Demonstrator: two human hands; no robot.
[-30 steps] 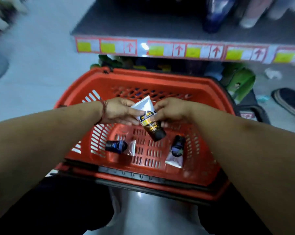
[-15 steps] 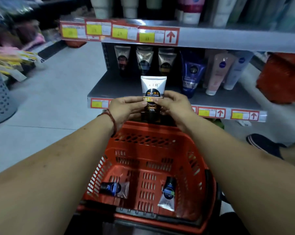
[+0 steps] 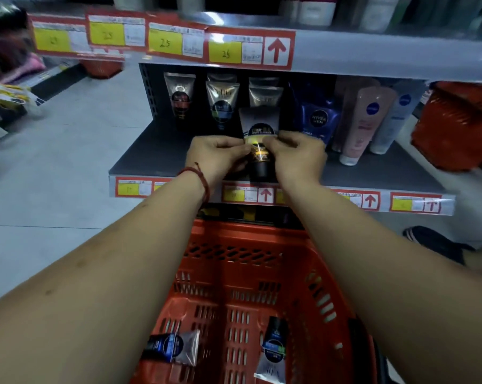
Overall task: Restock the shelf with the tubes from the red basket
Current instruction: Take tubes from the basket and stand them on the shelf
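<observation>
Head view: your left hand (image 3: pixel 217 156) and right hand (image 3: pixel 295 159) at frame centre, fingers of both curled, pinching grey-and-black tube (image 3: pixel 259 124) between them. Tube upright, cap down, over front part of dark shelf (image 3: pixel 151 151), just before standing tubes (image 3: pixel 222 102) at back; cannot tell if cap touches shelf. Red basket (image 3: pixel 262 234) lower centre, under your forearms. On its floor, apart: blue-black tube (image 3: pixel 173 347) lower left, blue-labelled tube (image 3: pixel 274 349) lower right.
</observation>
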